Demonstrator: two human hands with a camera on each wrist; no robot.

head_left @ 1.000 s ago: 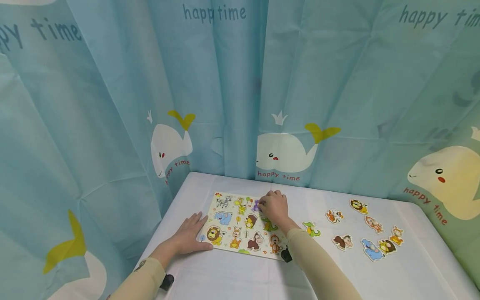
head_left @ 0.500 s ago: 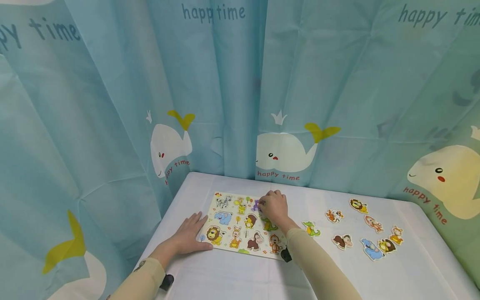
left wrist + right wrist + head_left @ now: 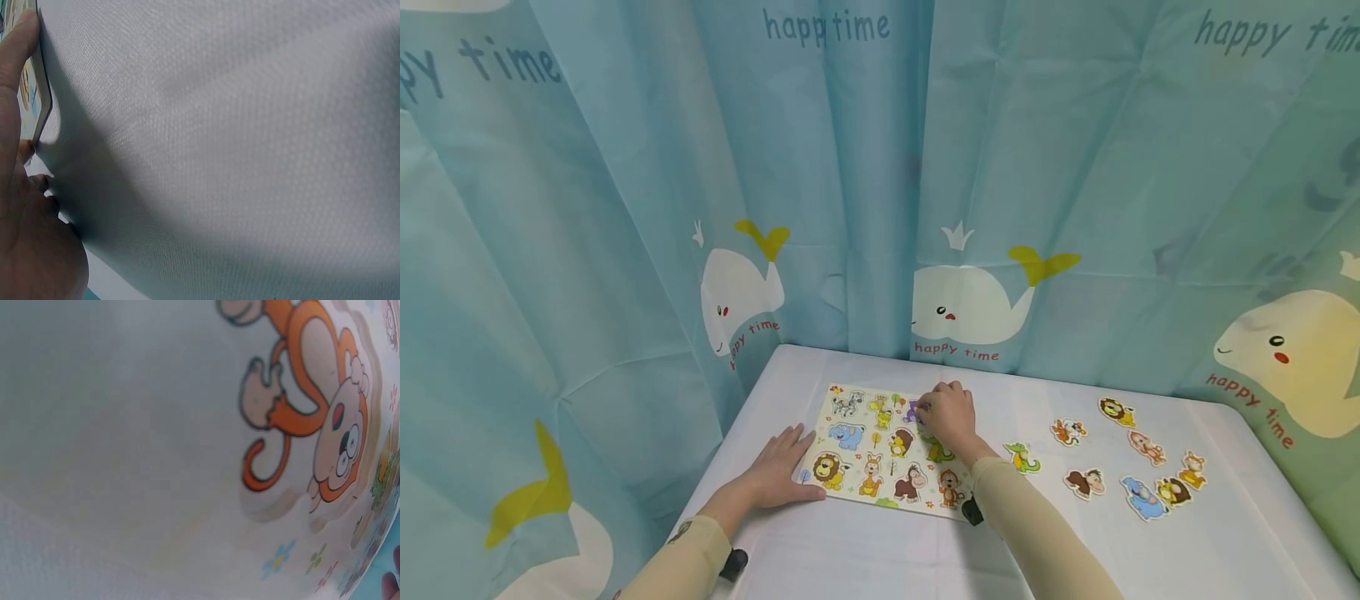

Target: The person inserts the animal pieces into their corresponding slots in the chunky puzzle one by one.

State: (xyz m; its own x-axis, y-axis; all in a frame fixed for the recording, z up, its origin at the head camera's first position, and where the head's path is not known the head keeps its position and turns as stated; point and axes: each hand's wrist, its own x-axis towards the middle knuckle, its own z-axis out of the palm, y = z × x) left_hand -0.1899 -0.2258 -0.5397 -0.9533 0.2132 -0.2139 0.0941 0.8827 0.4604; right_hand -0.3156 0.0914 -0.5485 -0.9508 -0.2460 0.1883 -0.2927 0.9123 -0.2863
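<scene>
In the head view a puzzle board (image 3: 850,460) printed with cartoon animals lies on the table. My left hand (image 3: 778,471) rests at its left side, fingers extended along the edge and thumb on the near corner; the left wrist view shows this thumb (image 3: 22,47) over the board's edge. Near the far right part of the board, my right hand (image 3: 950,414) pinches a purple animal puzzle piece (image 3: 912,412), mostly hidden by the fingers. Only fingertips of that hand show at the edge of the right wrist view, beside a monkey picture (image 3: 340,425) in a recess.
Loose animal pieces lie right of the board: a crocodile (image 3: 1022,457), a tiger (image 3: 1068,432), a gorilla (image 3: 1084,483), a lion (image 3: 1117,412), a monkey (image 3: 1147,447), an elephant (image 3: 1143,498), a hedgehog (image 3: 1173,492) and a kangaroo (image 3: 1192,472). A blue curtain (image 3: 880,167) hangs behind the table.
</scene>
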